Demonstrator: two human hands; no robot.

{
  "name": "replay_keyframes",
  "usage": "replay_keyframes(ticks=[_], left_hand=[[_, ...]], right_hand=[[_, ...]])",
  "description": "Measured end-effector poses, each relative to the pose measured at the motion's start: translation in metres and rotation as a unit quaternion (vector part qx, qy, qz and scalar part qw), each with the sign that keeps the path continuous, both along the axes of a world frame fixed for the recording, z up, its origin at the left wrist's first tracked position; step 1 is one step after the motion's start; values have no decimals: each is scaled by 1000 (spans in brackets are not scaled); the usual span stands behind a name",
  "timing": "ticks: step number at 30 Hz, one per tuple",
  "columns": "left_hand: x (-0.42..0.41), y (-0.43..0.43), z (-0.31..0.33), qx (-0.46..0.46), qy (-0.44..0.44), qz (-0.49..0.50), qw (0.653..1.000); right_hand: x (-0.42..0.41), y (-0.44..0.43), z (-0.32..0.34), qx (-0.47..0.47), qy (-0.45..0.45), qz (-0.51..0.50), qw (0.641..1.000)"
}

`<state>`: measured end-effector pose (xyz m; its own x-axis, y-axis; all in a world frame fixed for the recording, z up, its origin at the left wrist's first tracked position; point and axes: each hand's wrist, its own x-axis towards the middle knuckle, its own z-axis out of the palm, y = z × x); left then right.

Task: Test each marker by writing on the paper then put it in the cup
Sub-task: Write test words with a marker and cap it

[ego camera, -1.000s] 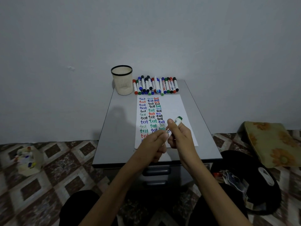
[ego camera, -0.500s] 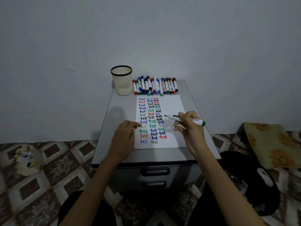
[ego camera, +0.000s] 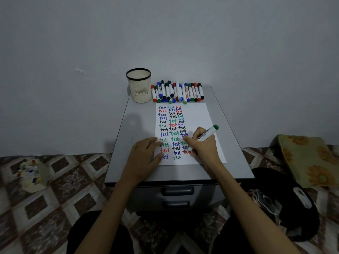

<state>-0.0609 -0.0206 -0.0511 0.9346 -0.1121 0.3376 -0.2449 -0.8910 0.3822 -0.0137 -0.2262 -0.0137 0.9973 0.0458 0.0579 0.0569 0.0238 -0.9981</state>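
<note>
Paper (ego camera: 201,114) lies lengthwise on the grey surface (ego camera: 139,125). Three columns of the word "test" in blue, red, black and green fill its 9 o'clock half. The right hand (ego camera: 201,147) grips a white marker (ego camera: 207,133), with the fingers curled round the barrel close to the tip. The tip is down by the red word at the foot of the third column, near the sheet's 6 o'clock edge, and the marker's green end tilts up toward 1 o'clock. The left hand (ego camera: 145,154) lies flat with its fingers straight, pressing the sheet at its 7 o'clock corner and holding nothing. The cup (ego camera: 138,87), cream with a black rim, stands upright at the surface's 11 o'clock corner. Its inside cannot be seen. Just beside it, from 12 to 1 o'clock along the far edge, a heap of capped markers (ego camera: 177,92) lies close to the sheet's top edge. Two drawer handles (ego camera: 177,191) show below the surface's 6 o'clock edge.
</note>
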Motion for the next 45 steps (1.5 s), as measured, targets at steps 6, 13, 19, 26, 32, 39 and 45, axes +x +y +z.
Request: replay_keyframes(ticks=[6,13,19,26,32,39,45], left_hand=[[1,0,0,-3,3,2,1000],[0,0,0,0,0,6,1000],[1,0,0,3,-2,6,1000],[0,0,0,-3,1,6,1000],[1,0,-1,-3,6,6,1000],[1,0,-1,-4,4,7,1000],[1,1,-1,-5,3,5,1000]], right_hand=[[2,-1,-7,23,-14,45,999],[-1,5,-7,-25,-21,-2,999],[-1,4,-11,-48,-32,27,998],[1,7,-16,-58,-42,37,997],[-1,6,-14,-42,-36,32,998],[-3,6,-11,-46,-42,40,997],[-5,4,-11,-21,-23,64,997]])
